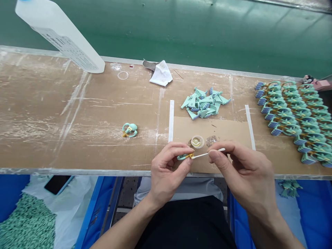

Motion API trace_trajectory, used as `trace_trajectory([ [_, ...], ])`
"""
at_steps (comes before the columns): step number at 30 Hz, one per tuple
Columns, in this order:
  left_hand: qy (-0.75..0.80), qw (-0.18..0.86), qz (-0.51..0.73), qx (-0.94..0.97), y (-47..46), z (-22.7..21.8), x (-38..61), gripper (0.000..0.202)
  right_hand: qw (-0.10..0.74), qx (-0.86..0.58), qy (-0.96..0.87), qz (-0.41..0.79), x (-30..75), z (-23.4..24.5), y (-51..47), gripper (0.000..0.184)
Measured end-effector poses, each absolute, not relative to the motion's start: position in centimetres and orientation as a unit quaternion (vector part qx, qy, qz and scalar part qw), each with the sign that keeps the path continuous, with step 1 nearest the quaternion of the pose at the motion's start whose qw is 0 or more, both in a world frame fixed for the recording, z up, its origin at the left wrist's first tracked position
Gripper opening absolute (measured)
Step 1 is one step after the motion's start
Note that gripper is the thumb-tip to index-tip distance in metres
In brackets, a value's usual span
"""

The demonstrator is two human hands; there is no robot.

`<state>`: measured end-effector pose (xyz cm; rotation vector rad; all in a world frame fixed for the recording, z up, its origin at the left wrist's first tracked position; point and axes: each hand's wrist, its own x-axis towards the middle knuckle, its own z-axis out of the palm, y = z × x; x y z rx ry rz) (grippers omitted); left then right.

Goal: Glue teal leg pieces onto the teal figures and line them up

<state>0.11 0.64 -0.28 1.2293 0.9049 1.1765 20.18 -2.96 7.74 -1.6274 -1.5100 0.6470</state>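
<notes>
Head view shows both hands working close together over the near edge of the table [64, 114], just above a cardboard mat [228, 129]. The left hand [168, 169] is closed in a pinch on a small teal piece [182, 157] with a yellow end, thumb and forefinger clamped on its curved body so that the yellow end points right. The right hand [243, 169] grips a thin white stick [209, 153] between thumb and fingertips, and the stick's tip touches the yellow end.

The teal piece looks like light, rigid moulded plastic, smooth and slim enough to slip or twist, so the curved body seems the safest place to hold it. The stick looks thin and likely bends under pressure; a hold near its middle should steady the tip.

A small round dish [197, 141] of clear liquid sits just beyond the hands. Farther off lies a loose pile of teal parts [204, 103], and neat rows of teal figures [293, 117] fill the right side. One lone teal figure [129, 130] rests to the left.
</notes>
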Motion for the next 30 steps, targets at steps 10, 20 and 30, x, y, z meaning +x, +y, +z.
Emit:
trace_trajectory([
  [10, 0.393, 0.591, 0.492, 0.504, 0.6, -0.1, 0.3, 0.011, 0.456, -0.680, -0.539, 0.199, 21.6, 5.5, -1.8, 0.009],
  [20, 0.398, 0.597, 0.485, 0.499, 0.7, -0.2, 0.0, 0.012, 0.405, -0.696, -0.585, 0.093, 24.6, 4.0, 1.6, 0.020],
  [30, 0.400, 0.586, 0.487, 0.510, 1.0, -0.1, 0.1, 0.010, 0.305, -0.601, -0.732, 0.098, 26.0, 3.3, 8.3, 0.029],
])
